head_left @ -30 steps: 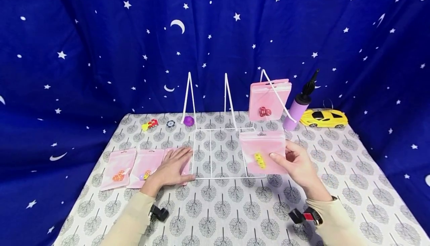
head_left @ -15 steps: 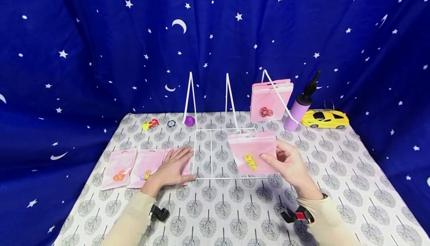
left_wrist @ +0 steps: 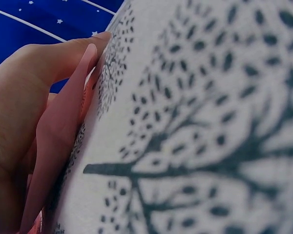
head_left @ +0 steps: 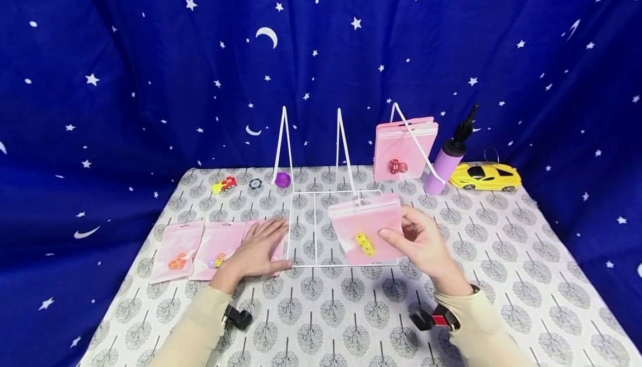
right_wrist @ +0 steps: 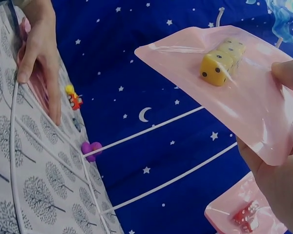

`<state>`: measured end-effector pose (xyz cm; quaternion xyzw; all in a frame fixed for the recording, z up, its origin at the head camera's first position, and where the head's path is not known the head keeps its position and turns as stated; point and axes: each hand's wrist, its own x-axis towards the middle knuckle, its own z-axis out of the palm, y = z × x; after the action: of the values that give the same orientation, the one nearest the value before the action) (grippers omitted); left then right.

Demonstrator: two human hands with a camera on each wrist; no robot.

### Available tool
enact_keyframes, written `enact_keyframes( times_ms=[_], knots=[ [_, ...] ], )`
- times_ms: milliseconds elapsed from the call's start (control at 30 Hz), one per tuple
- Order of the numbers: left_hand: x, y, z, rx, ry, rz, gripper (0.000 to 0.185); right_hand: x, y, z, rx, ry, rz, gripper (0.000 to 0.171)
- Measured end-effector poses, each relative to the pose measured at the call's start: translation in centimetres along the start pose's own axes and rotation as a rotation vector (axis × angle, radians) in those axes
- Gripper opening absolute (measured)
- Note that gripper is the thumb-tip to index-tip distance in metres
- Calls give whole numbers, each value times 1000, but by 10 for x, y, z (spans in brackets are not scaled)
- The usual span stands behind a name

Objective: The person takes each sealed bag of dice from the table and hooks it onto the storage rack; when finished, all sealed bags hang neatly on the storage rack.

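My right hand (head_left: pixel 421 247) pinches a pink zip bag (head_left: pixel 351 228) by its right side, thumb in front. Yellow dice (right_wrist: pixel 216 68) show through it. The bag's top hole is at the tip of the rack's middle prong (head_left: pixel 347 155); I cannot tell whether the prong is through it. My left hand (head_left: pixel 261 247) lies with straight fingers on another pink bag (head_left: pixel 277 250) on the table, partly covering it. Left of it lie a bag with mixed dice (head_left: pixel 220 244) and a bag with orange dice (head_left: pixel 175 253).
The white wire rack (head_left: pixel 315 228) has three prongs. Pink bags with red dice (head_left: pixel 403 150) hang on its right prong. Behind stand a purple pump (head_left: pixel 443 169), a yellow toy car (head_left: pixel 485 177), a purple ball (head_left: pixel 283 180), a small wheel (head_left: pixel 255 184) and a red-yellow toy (head_left: pixel 224 185).
My right hand has carried the pink bag with yellow dice leftward, from below the right prong to the middle prong's tip, and the bag has tilted. My left hand stays in place.
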<state>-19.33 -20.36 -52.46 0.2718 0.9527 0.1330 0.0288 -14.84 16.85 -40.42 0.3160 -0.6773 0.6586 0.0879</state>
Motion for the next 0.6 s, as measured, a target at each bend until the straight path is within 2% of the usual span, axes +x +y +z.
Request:
enact_keyframes(
  times_ms=[200,600],
  knots=[
    [0,-1,0,8,-4,-5,100,5,-2,5,15,-15,-38,26],
    [0,-1,1,8,-4,-7,100,11,-2,11,26,18,-18,26]
  ],
)
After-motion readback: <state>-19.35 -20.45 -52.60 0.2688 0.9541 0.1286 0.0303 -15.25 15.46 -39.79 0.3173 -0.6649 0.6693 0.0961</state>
